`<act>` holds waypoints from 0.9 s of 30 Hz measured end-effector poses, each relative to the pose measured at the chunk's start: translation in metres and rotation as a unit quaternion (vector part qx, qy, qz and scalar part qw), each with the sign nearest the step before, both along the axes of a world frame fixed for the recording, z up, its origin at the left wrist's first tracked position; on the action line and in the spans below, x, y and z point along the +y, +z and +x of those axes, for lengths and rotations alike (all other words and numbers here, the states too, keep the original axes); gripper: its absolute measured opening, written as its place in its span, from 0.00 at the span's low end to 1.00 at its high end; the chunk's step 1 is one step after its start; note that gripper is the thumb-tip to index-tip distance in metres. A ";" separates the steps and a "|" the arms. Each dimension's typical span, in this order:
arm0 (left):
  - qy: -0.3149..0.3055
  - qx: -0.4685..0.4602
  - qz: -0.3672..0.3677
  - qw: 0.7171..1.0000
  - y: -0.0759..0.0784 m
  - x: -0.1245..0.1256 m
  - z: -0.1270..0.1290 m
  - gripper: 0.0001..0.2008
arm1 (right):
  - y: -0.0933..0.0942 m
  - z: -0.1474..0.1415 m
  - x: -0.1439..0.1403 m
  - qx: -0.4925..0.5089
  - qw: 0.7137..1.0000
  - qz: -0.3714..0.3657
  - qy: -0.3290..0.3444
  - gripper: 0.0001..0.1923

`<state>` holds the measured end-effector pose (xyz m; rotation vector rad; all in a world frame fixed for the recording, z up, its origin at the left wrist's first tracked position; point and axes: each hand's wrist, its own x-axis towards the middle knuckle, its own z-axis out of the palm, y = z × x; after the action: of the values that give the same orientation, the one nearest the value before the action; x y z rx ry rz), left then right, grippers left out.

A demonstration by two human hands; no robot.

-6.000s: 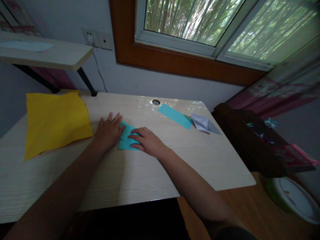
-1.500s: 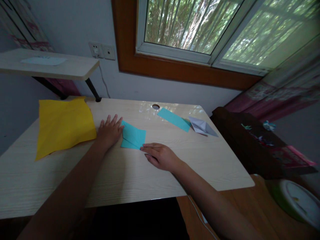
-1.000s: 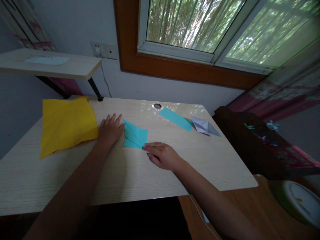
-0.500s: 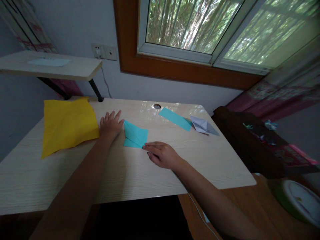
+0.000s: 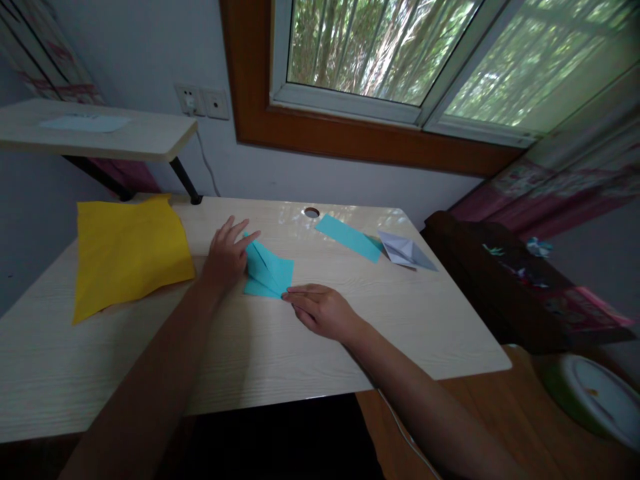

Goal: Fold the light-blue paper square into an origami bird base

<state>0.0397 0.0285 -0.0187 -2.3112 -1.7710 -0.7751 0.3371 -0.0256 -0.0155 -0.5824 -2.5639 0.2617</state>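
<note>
1. Pale wood tabletop (image 5: 260, 360), wide and mostly bare toward the near edge and the right corner; round cable hole (image 5: 311, 213) near the far edge.
2. Yellow sheet (image 5: 127, 250) lying flat at the far left, just beside the left wrist.
3. Folded cyan paper (image 5: 267, 273) at mid-tabletop, long axis running from near right to far left, pointed end aimed at the far left and lifted slightly off the surface.
4. Left hand (image 5: 227, 257) at that far-left tip, fingers spread, thumb over the raised flap: grip loose, not clamped.
5. Right hand (image 5: 320, 310) flat, fingertips pinning the near-right corner, fingers together.
6. Cyan strip (image 5: 349, 237) and white folded paper (image 5: 406, 251) well apart, far right.
</note>
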 end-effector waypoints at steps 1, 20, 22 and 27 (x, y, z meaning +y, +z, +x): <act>-0.032 0.006 0.007 0.999 0.002 -0.002 0.004 0.27 | 0.000 0.000 0.000 -0.005 1.000 0.005 -0.006 0.18; -0.102 0.072 -0.102 0.987 -0.005 0.000 0.055 0.25 | -0.002 0.001 0.003 -0.016 0.997 0.035 -0.063 0.17; -0.087 0.069 -0.100 0.989 -0.007 0.003 0.055 0.25 | -0.001 0.002 0.003 -0.008 0.998 0.034 -0.059 0.16; -0.045 0.059 -0.099 0.992 -0.012 0.008 0.055 0.26 | -0.004 0.002 0.005 0.008 0.998 0.023 -0.054 0.17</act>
<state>0.0942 0.0366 -0.0304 -2.5189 -1.7763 -0.4806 0.3387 -0.0208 -0.0195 -0.6978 -2.5066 0.1697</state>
